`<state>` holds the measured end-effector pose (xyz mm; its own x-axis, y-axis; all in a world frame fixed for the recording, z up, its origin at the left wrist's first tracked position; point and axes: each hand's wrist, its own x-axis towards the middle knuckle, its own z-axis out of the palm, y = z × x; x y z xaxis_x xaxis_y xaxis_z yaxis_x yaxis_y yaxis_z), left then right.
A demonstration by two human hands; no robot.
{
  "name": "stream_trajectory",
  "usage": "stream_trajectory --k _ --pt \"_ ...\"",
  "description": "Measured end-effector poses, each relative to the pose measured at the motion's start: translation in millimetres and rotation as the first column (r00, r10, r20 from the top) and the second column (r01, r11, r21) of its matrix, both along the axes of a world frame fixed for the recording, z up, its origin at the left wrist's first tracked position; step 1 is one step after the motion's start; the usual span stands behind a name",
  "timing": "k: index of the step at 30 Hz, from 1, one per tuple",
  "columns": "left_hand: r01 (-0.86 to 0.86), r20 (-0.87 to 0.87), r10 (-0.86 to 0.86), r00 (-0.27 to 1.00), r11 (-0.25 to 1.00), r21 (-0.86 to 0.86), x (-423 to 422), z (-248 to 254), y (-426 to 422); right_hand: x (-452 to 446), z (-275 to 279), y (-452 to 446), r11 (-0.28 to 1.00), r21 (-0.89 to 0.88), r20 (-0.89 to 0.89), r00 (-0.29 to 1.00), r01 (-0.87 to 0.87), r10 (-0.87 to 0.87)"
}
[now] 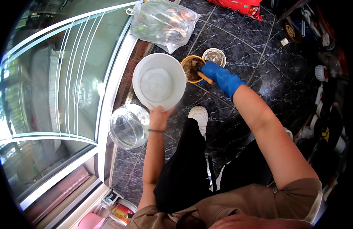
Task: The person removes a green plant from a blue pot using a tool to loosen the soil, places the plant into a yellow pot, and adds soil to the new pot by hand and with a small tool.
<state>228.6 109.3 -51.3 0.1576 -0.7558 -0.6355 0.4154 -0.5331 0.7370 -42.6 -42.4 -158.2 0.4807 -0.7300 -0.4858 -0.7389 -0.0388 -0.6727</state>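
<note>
My left hand (161, 111) is closed on the near rim of a white plastic bucket (156, 82), whose inside shows nothing but its pale bottom. In a blue glove, my right hand (214, 72) grips a tool with an orange-brown handle (205, 78); the tool's far end is hidden. That hand is at the right edge of a yellow-rimmed pot (192, 68) holding brown soil-like matter. Just behind the glove lies a round white dish (214, 57) with greyish matter in it. The bucket stands left of the pot, its rim close to the pot's.
A clear round glass bowl (128, 126) is left of my left wrist. Beyond the bucket lies a tied transparent bag (165, 23) with plant scraps. A red bag (241, 7) is at the top, a glass door (88, 76) on the left, and assorted items line the right side.
</note>
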Motion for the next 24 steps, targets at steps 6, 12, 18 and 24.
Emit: stream_trajectory --k 6,12,18,24 --pt "0.009 0.029 -0.010 1.000 1.000 0.013 -4 4 -5 -9 -8 6 1.000 -0.015 0.016 1.000 -0.003 0.003" --pt "-0.008 0.056 0.007 0.998 1.000 0.024 0 7 -10 -8 14 11 0.929 0.240 0.054 0.952 0.282 -0.302" --pt "-0.020 -0.220 0.019 0.975 1.000 -0.004 17 10 -4 -2 8 17 0.902 0.243 0.096 0.917 0.357 -0.388" --pt "-0.062 -0.361 0.050 0.931 0.998 -0.024 39 -8 4 -3 16 24 0.869 0.273 0.204 0.858 0.412 -0.471"
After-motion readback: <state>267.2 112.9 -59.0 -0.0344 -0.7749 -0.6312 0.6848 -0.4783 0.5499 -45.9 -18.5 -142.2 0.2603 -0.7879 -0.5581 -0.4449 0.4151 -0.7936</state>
